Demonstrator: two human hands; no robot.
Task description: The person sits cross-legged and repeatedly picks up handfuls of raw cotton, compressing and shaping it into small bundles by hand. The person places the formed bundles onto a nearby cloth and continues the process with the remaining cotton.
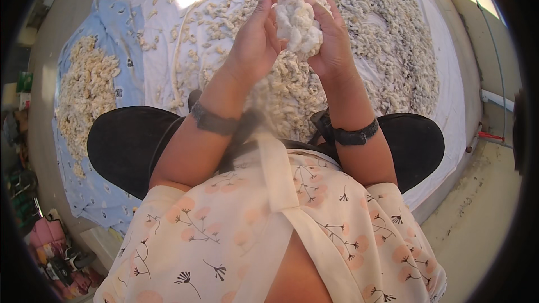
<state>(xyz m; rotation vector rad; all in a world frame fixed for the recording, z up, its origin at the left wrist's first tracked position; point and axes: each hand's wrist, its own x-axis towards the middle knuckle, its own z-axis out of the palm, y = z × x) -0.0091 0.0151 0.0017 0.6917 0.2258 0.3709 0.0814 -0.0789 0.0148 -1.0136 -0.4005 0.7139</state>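
Between my two hands is a clump of white raw cotton (299, 27), with a browner tuft and a small red-orange strand at its top. My left hand (257, 35) curves around the clump's left side, thumb up. On the right side, my right hand (334, 35) grips it, the fingers partly hidden behind the fluff. Below and behind the hands lies a heap of loose cotton tufts (294, 88), and a wide layer of greyer tufts (391, 42) spreads to the right. Dark bands circle both forearms.
A white cloth (452, 92) lies under the tufts. At the left, a light blue cloth (134, 71) bears a pile of yellowish tufts (86, 88). My dark-clad knees flank the heap. A wall with a hose (492, 42) is at the right; a pink padded item (47, 233) stands lower left.
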